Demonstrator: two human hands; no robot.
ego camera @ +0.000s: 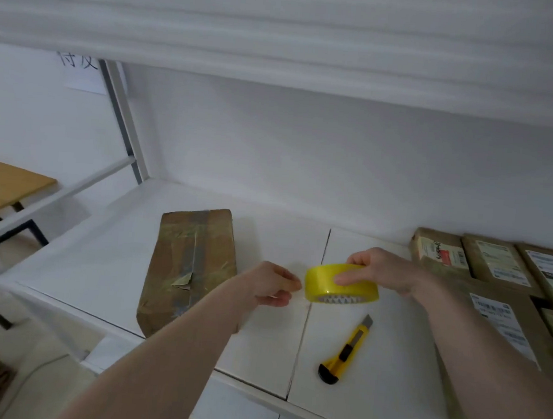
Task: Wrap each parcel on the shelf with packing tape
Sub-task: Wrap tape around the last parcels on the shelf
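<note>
From the head camera, you look down at a white shelf (259, 339). Your right hand (382, 270) grips a yellow roll of packing tape (342, 284), thumb on its outer face and fingers over the top, holding it above the shelf. Your left hand (276, 284) is just beside the roll on its left, fingertips pinched together at the roll's edge, apparently on the tape's loose end, though the clear strip is hard to make out.

A brown parcel (189, 268), already crossed with older tape, lies flat on the shelf to the left of both hands. Its long axis runs from the front edge toward the back wall. Your left hand is the nearer one to it, so the tape probably has to be drawn leftward across the parcel's short width.

A yellow utility knife (347, 351) lies on the shelf below the roll, nearer your right arm. More labelled parcels (494, 263) sit in a row at the far right.
</note>
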